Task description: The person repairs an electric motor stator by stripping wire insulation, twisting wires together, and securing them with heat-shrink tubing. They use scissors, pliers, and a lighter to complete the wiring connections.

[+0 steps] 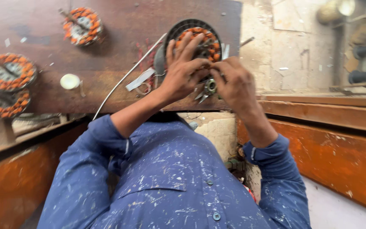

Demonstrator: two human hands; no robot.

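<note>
Plainly, both hands were busy on one wound stator (198,40), a round piece ringed with orange copper coils and sitting in a dark circular housing at the far edge of the brown workbench (119,63). The left hand (182,70) lay spread over the stator's near-left side, fingers splayed across the coils and pressing down, not curled round anything. The right hand (234,82) was just right of the stator's near edge, its fingertips pinched together against the left thumb; whatever they gripped was hidden, so I could not tell what, if anything, was held there. A small metal bearing or hub (210,86) showed just below the stator, between the two hands.

Left of the stator a thin white wire (126,76) ran diagonally toward the bench's near edge, with a strip of pale paper (140,79) beside it. Further left lay a small white disc (70,81), and well apart from the stator three more wound stators: one at the far left (82,25), and two stacked near the bench's left edge (7,72) and (3,101).

As a judgement, the risk was in the fine winding wire: a hard tug from the pinching fingers could snap a lead or scrape its enamel, and the flat pressure of the left hand could shift coils out of their slots. The stator also sat close to the bench edge, so a slip might tip it off.
</note>
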